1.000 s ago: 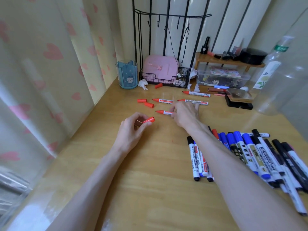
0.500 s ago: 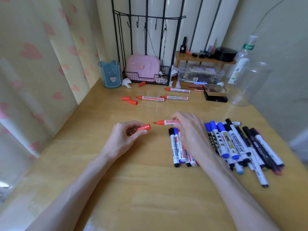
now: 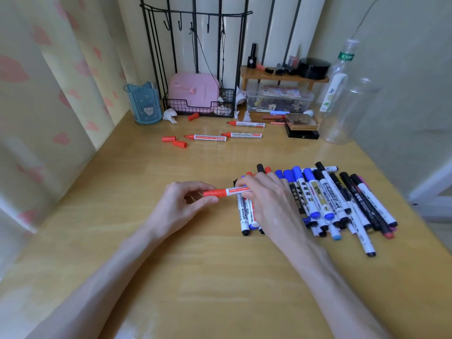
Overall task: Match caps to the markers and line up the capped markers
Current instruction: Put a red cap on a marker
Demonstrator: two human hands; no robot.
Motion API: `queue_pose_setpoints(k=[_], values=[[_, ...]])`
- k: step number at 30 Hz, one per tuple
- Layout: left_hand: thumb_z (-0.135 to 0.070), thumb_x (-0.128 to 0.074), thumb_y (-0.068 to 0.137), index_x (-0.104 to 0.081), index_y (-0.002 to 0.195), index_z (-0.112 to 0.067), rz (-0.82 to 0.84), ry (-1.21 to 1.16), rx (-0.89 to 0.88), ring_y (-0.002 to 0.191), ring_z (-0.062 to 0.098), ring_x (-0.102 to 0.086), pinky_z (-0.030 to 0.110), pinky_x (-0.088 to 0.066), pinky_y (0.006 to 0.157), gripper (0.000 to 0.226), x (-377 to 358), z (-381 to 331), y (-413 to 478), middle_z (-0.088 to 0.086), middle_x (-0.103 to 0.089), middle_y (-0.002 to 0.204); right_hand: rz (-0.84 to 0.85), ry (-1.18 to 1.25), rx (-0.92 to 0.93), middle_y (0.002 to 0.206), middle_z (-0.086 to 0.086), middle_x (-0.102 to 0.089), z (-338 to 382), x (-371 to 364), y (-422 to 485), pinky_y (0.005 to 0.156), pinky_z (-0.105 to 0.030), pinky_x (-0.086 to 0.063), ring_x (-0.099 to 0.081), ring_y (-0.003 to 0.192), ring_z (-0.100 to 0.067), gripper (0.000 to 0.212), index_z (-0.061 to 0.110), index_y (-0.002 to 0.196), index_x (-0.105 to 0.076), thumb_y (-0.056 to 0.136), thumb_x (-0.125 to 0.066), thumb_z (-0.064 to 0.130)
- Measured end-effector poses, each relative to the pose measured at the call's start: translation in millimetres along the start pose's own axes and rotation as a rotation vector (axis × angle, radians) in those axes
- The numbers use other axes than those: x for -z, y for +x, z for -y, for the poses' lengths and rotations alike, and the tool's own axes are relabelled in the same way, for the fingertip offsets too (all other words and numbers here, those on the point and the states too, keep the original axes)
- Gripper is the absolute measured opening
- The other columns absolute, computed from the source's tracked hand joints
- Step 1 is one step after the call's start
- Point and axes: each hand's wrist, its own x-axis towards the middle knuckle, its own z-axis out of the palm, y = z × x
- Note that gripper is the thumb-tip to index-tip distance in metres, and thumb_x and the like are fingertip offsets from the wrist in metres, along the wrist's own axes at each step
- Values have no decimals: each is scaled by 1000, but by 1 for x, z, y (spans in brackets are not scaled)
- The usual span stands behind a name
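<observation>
While my left hand pinches the red cap onto the marker my right hand grips | capped row right | far: three bare markers, three loose caps pending.

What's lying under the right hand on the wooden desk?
The right hand, gripping the red-capped white marker, covers the left end of the row of capped markers. Only their tips show; how many lie beneath is hidden.
</observation>
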Motion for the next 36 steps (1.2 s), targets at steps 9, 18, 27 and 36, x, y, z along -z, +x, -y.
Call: queue_pose_setpoints(k=[9,18,27,36], values=[[-39,-71,93,-81,105,-20,-82,119,-170,69,13,-61,28,-51,72,25,2,-10,0,-22,-67,77,-148,76,13,87,-2,-67,8,-1,-6,73,-39,-47,-59,80,-28,28,11,108,-75,86,-68,-5],[-36,-70,98,-77,107,-26,-21,100,-151,76,14,-63,29,-51,73,15,4,-10,4,-23,-69,88,-132,63,-25,89,5,-70,19,8,-13,75,-39,-52,-60,78,-20,14,19,108,-76,95,-73,21],[-34,-72,95,-59,139,-25,-21,-61,-144,95,23,-70,29,-55,79,48,-9,-12,4,-5,-69,113,-232,2,-339,74,9,-64,-2,29,-2,57,-29,-35,-57,67,-18,17,27,90,-76,92,-74,43],[-36,-73,94,-64,134,-23,-17,-28,-154,97,20,-71,33,-56,78,43,-23,-13,6,-9,-69,112,-118,-173,-540,79,-2,-69,-23,29,5,72,-38,-47,-60,92,-28,25,18,110,-71,94,-69,37]])
